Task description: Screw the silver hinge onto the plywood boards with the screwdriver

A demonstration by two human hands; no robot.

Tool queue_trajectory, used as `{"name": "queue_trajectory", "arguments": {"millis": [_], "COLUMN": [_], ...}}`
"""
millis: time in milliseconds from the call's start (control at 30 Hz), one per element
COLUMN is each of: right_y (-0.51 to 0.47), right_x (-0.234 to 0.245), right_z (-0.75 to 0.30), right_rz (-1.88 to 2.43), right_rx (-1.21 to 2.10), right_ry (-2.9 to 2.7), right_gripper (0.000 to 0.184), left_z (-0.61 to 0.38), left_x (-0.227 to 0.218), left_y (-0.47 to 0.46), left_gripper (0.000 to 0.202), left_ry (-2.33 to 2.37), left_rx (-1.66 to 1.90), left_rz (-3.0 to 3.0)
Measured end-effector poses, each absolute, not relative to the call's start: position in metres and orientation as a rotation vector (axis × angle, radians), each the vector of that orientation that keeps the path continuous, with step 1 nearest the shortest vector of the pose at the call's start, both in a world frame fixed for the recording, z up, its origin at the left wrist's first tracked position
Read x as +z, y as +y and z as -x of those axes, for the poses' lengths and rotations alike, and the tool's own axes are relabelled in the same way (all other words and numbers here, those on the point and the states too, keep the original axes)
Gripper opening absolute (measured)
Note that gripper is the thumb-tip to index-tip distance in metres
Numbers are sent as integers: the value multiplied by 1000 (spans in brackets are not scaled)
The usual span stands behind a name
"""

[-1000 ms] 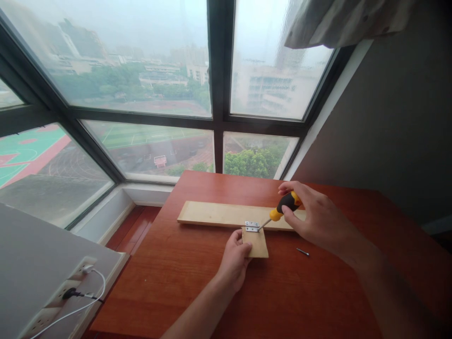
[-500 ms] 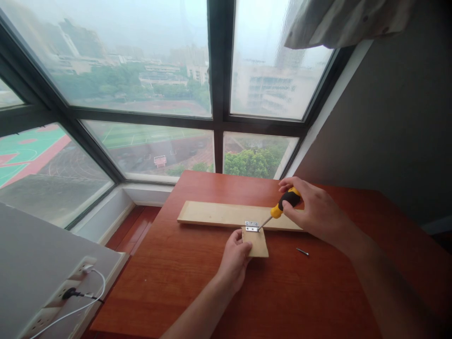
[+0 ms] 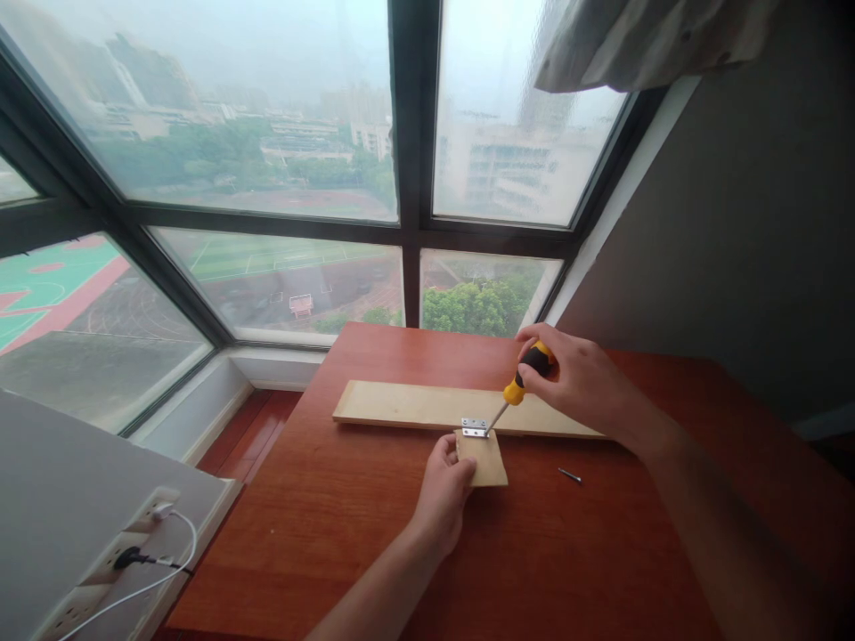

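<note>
My left hand (image 3: 449, 485) grips a small square wooden board (image 3: 486, 461) by its left side, thumb on top. A silver metal hinge (image 3: 475, 428) spans the far edge of this board and the near edge of a long pale plank (image 3: 401, 402) lying behind it. My right hand (image 3: 567, 369) is closed round the yellow and black handle of a screwdriver (image 3: 514, 390). The screwdriver slants down to the left, its tip at the hinge's right end. Whether a screw sits under the tip is too small to tell.
A loose screw (image 3: 570, 476) lies on the reddish-brown table (image 3: 361, 543), to the right of the small board. Beyond the table's far edge stand framed windows (image 3: 294, 276). Sockets with plugged-in cables (image 3: 164, 559) are on the low wall at left.
My right hand and the screwdriver handle have shifted slightly left and up, so the screwdriver stands a little steeper. The left hand keeps its hold on the small board.
</note>
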State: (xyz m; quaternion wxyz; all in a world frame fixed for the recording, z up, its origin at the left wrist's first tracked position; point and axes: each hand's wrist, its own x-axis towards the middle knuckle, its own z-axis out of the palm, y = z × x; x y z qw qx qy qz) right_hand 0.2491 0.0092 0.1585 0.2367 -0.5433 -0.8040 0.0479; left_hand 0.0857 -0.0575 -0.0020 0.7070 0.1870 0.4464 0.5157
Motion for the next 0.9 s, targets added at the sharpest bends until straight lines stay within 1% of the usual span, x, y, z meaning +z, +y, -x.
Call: {"name": "queue_trajectory", "arguments": {"millis": [100,200,333,400,533,600,667,900], "right_y": [19,26,27,24,19,16,14,13], "right_x": [159,158,158,159,160,161,162,166], "right_z": [-248,-248,-249,-249,-247,-247,-246,-249], "right_rz": [1485,1491,1388,1359,1500,1539,1520,1459], "right_rx": [148,148,281,306,121,89,137,349], "right_ry": [-2206,-2197,-2220,-2234,-2231,-2224,-2227,-2205], "right_gripper": [19,20,27,27,27,26,25,32], "left_z": [-85,-84,-84,-84,-84,-84,-84,-84], "left_x": [1,3,4,4,3,3,2,2], "left_y": [-58,-59,-59,-59,-59,-59,-59,-58], "left_gripper": [38,38,39,39,39,39,40,41], "left_ry": [983,975,974,974,974,969,962,961], "left_rx": [1149,1141,1136,1136,1127,1119,1112,1105], "left_rz": [-401,-389,-383,-382,-380,-379,-378,-383]}}
